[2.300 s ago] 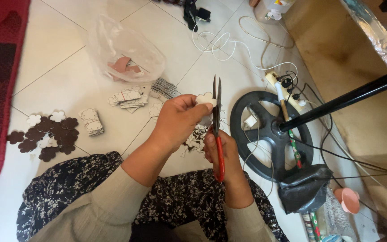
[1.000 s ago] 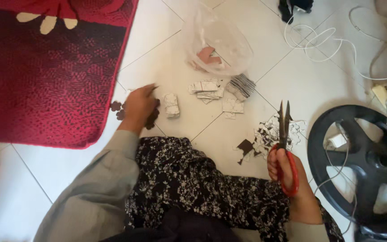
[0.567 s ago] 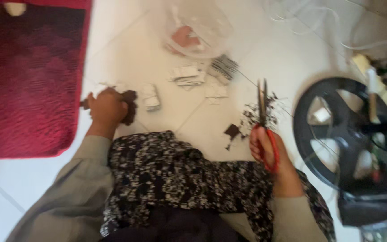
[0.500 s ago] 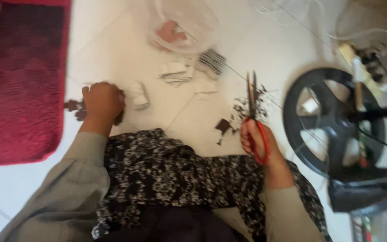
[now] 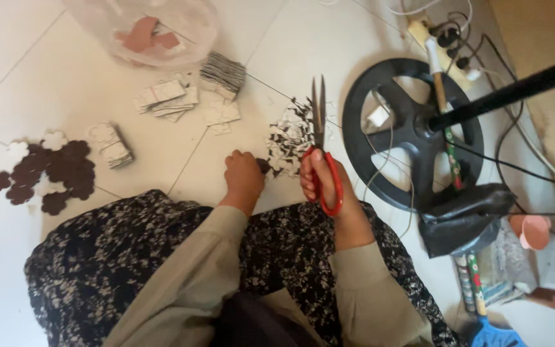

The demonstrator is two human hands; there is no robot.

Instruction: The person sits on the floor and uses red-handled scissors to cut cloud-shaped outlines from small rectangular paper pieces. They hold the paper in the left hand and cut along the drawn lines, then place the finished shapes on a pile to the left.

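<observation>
Red-handled metal scissors sit gripped in the right hand, fingers through the loops, blades shut and pointing away. Left hand rests knuckles-up on the white tiled floor, fingers curled at the near edge of the pile of small black-and-white paper scraps; whether it pinches a piece, cannot tell. Farther left, dark brown flower-shaped cutouts lie flat. Beyond, stacks of white card pieces, then a clear plastic bag with pink pieces. Right: black round spoked stand base.

Bright, even daylight; slight blur.
</observation>
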